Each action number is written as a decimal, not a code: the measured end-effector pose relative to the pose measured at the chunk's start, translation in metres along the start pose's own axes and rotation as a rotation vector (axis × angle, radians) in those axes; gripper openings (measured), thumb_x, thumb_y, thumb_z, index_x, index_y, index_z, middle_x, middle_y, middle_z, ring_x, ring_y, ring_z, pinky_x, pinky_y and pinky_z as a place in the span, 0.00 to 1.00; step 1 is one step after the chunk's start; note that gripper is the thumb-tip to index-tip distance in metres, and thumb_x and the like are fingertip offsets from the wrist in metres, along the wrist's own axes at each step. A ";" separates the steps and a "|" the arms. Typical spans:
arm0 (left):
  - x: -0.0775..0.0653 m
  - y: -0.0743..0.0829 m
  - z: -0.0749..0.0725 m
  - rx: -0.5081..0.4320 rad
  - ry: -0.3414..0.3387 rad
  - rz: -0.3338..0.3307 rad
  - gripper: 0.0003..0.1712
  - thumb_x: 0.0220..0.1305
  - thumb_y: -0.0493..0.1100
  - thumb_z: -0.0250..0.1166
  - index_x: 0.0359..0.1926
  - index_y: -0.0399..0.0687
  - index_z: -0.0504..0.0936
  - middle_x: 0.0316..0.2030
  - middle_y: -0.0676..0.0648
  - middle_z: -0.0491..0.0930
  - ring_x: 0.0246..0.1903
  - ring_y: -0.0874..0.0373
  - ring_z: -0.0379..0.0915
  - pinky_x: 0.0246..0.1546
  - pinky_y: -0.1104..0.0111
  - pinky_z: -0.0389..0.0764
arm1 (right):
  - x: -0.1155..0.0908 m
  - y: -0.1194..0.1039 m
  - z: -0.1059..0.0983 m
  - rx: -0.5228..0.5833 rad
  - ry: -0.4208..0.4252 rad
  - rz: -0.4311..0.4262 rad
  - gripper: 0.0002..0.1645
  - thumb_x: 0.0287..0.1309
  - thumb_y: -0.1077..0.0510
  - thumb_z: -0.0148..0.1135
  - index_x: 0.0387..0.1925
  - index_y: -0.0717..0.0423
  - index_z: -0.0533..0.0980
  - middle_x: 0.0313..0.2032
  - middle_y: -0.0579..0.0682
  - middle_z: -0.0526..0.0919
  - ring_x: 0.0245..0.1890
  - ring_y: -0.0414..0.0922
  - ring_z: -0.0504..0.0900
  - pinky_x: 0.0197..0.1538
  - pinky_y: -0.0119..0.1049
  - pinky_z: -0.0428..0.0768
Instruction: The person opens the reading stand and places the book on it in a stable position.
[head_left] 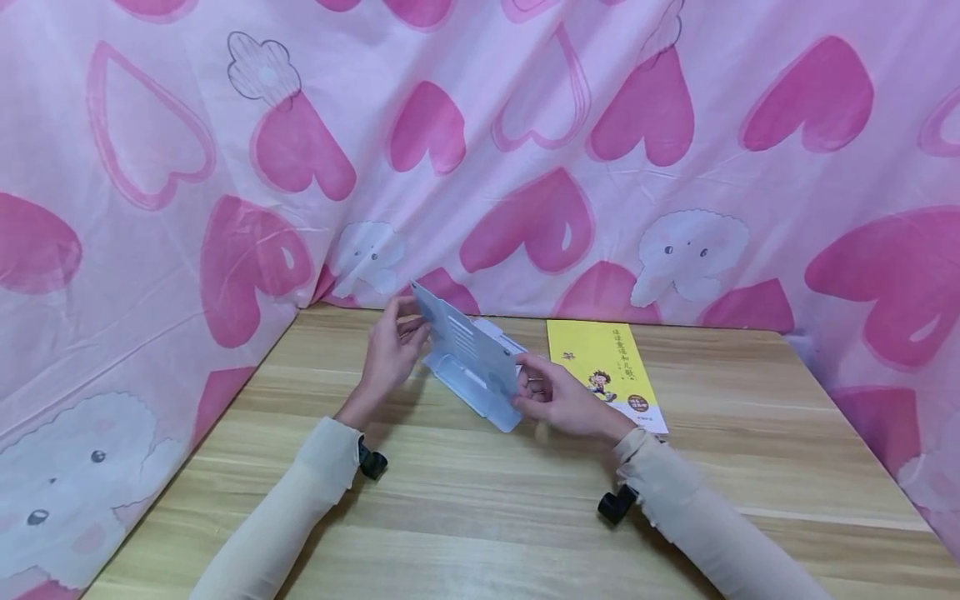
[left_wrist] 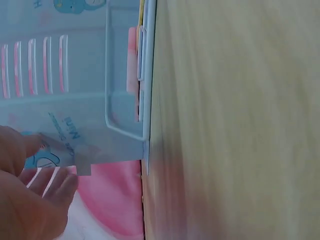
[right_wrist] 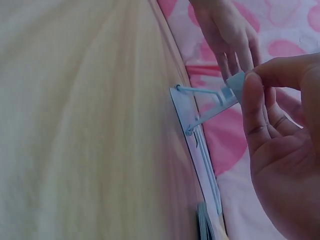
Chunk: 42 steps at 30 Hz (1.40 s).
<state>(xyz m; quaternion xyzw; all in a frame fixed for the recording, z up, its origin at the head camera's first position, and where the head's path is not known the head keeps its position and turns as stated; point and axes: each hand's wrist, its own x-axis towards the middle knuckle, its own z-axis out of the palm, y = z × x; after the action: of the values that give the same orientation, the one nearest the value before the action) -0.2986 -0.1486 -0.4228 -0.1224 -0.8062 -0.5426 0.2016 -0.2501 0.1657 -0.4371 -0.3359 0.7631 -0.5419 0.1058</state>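
Observation:
A light blue folding book stand (head_left: 465,337) stands on the table with its slotted back panel tilted up. At the panel's upper left edge my left hand (head_left: 393,342) holds on, with the thumb over one face and the fingers at the edge. My right hand (head_left: 558,392) pinches the panel's right edge between thumb and forefinger. The flat base (head_left: 472,392) rests on the wood below. In the left wrist view the panel (left_wrist: 85,115) carries printed lettering and a drawing, and a wire support (left_wrist: 107,75) shows. From the right wrist, the panel looks nearly edge-on.
Right of the stand lies a yellow book (head_left: 585,350) with a cartoon figure on its cover, partly behind my right forearm. The wooden table (head_left: 465,517) ends at a pink heart-patterned cloth (head_left: 517,208) hanging behind it.

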 end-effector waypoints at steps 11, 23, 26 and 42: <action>-0.001 0.027 0.005 -0.193 -0.070 0.088 0.26 0.82 0.54 0.61 0.76 0.67 0.72 0.78 0.49 0.71 0.76 0.43 0.71 0.68 0.43 0.82 | 0.004 -0.017 0.028 -0.049 -0.123 -0.026 0.40 0.74 0.62 0.66 0.82 0.56 0.63 0.47 0.57 0.85 0.44 0.42 0.84 0.49 0.30 0.85; 0.001 0.033 0.009 -0.329 -0.202 0.019 0.21 0.84 0.53 0.57 0.68 0.52 0.71 0.82 0.46 0.64 0.82 0.44 0.59 0.67 0.42 0.81 | 0.003 -0.001 0.008 -0.556 0.055 0.099 0.23 0.72 0.60 0.67 0.66 0.55 0.80 0.54 0.54 0.87 0.55 0.47 0.83 0.62 0.47 0.85; 0.001 0.033 0.011 -0.323 -0.199 0.022 0.20 0.84 0.53 0.57 0.68 0.52 0.71 0.81 0.47 0.65 0.82 0.45 0.61 0.66 0.42 0.82 | 0.001 0.005 0.006 -0.689 0.044 0.168 0.22 0.71 0.60 0.68 0.64 0.56 0.81 0.56 0.52 0.84 0.57 0.47 0.80 0.66 0.49 0.81; 0.019 0.024 0.014 -0.370 -0.256 0.070 0.21 0.83 0.51 0.56 0.67 0.46 0.72 0.71 0.40 0.77 0.63 0.32 0.76 0.57 0.36 0.86 | 0.011 0.008 0.011 -0.549 0.052 0.261 0.16 0.71 0.59 0.69 0.58 0.51 0.84 0.43 0.45 0.83 0.43 0.42 0.78 0.50 0.39 0.80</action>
<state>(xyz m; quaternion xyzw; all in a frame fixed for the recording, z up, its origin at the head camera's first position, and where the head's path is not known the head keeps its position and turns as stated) -0.3084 -0.1269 -0.3985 -0.2530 -0.7072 -0.6540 0.0903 -0.2556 0.1517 -0.4469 -0.2372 0.9203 -0.3053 0.0603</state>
